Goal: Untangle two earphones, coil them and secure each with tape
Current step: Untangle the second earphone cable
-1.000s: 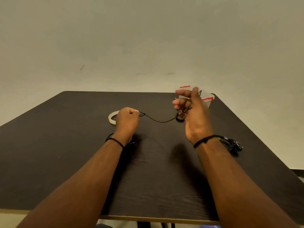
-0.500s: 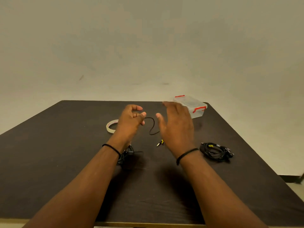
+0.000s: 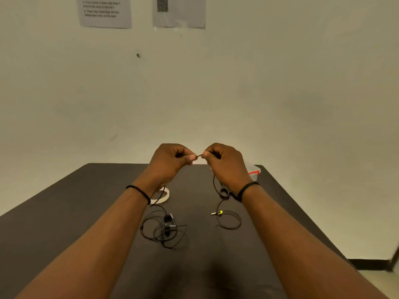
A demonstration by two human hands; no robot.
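Observation:
My left hand (image 3: 170,161) and my right hand (image 3: 224,164) are raised close together above the dark table (image 3: 64,212). Between thumb and fingers, each pinches the black earphone cable (image 3: 199,156); only a short stretch shows between them. From my left hand the cable hangs to a loose tangle with the earbuds (image 3: 166,230) on the table. From my right hand it drops through a small coil to a loop ending in a yellow-marked jack plug (image 3: 217,213). A roll of tape (image 3: 165,196) lies flat behind my left wrist. The second earphone is hidden.
A clear plastic box with red latches (image 3: 253,171) stands at the table's far right corner, partly behind my right hand. Two printed sheets (image 3: 105,11) hang on the wall above. The table's right edge runs close to my right forearm.
Both hands rose from near the table and came together; now each pinches the cable. The camera tilted up. The bundled second earphone at the right is now out of sight.

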